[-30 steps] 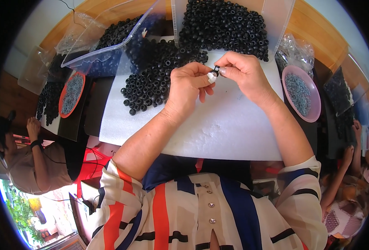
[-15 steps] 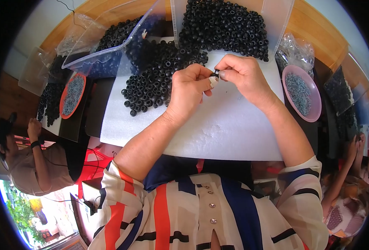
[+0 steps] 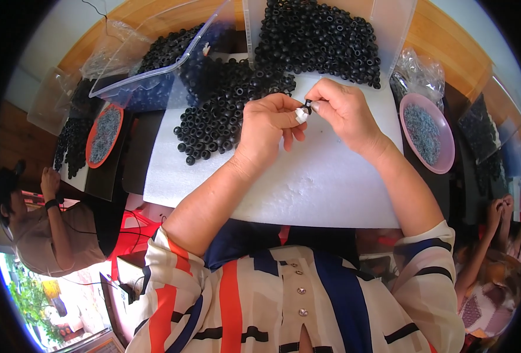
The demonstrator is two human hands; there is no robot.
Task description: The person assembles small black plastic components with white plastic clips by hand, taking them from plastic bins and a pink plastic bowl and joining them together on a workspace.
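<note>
Black rubber rings (image 3: 225, 117) lie heaped on a white foam sheet (image 3: 307, 188) that covers the bench, spilling from clear plastic bins at the far edge. At far left, an orange dish (image 3: 102, 135) holds small grey parts. Moving right, the person's left hand (image 3: 266, 126) is curled nearly closed, thumb and forefinger pinching a small white piece (image 3: 301, 115). Touching it, a single black ring (image 3: 308, 107) is held against the piece by the right hand (image 3: 345, 112), whose thumb and forefinger are closed on the ring while the other fingers stay loosely bent. Both hands hover just above the foam, close to the pile. Further right sits a pink dish (image 3: 443, 159) of grey parts.

Judging from the grip, the fit would go best with the white piece held steady and the ring kept square to it, pressed on evenly rather than tilted. Working low over the foam seems wise, so a dropped part stays near.
</note>
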